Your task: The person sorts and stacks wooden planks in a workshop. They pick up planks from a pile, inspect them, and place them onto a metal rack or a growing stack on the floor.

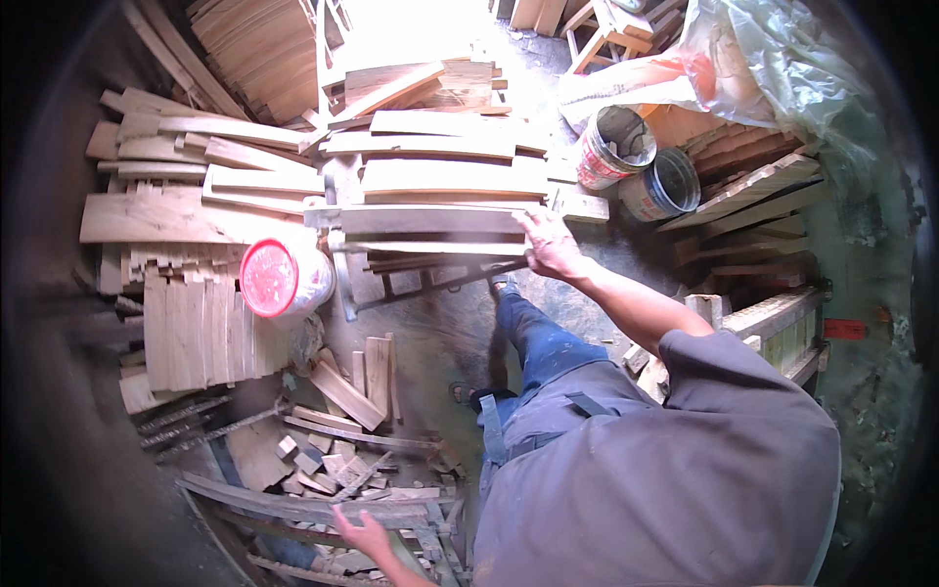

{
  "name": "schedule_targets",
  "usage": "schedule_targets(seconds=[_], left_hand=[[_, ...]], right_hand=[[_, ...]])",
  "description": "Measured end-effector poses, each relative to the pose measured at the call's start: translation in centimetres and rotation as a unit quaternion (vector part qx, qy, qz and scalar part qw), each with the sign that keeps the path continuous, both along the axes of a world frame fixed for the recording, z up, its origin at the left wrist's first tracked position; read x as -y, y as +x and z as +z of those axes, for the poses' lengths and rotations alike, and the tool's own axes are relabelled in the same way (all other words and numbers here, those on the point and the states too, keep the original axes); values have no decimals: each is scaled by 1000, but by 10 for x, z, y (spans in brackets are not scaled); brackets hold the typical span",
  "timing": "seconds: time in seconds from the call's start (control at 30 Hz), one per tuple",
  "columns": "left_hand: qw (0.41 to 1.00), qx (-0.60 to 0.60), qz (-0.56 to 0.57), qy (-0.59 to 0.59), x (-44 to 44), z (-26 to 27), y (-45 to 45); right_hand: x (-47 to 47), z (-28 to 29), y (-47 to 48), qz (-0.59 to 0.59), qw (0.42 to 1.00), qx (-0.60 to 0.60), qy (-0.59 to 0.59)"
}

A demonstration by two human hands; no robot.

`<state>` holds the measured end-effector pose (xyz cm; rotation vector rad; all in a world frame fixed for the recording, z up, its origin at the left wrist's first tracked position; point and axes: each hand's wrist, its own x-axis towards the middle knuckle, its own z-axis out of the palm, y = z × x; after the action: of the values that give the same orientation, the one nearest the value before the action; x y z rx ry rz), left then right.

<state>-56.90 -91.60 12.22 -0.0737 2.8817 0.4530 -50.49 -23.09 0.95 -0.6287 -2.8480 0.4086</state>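
Note:
My right hand (550,246) is at the right end of a narrow wooden board (433,219), its fingers curled over the end. This board lies at the near side of a stack of boards (455,176) on a metal frame (348,293). Just below it is another pale board (440,248), partly blurred. My left hand (361,534) is lower in the view, fingers apart and holding nothing, over the edge of a slatted crate (293,506). Small wood offcuts (337,469) lie in and behind the crate.
A red-lidded bucket (270,277) stands left of the frame, beside stacked wooden slats (205,330). Two open buckets (616,147) (660,185) stand at the upper right, near plastic sheeting (777,66) and more planks (755,191). Short boards (377,374) stand upright behind the offcuts.

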Motion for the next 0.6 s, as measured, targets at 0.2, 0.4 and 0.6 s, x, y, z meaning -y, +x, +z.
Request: schedule_targets(seconds=[0.2,0.4,0.6], left_hand=[[987,123,-77,72,-167,5,16],[960,175,-193,101,-272,19,12],[963,162,-153,152,-283,-5,0]], right_hand=[[-43,-15,-59,139,988,67,-22],[-67,1,-70,152,983,68,-82],[-80,8,-32,69,989,28,-131]])
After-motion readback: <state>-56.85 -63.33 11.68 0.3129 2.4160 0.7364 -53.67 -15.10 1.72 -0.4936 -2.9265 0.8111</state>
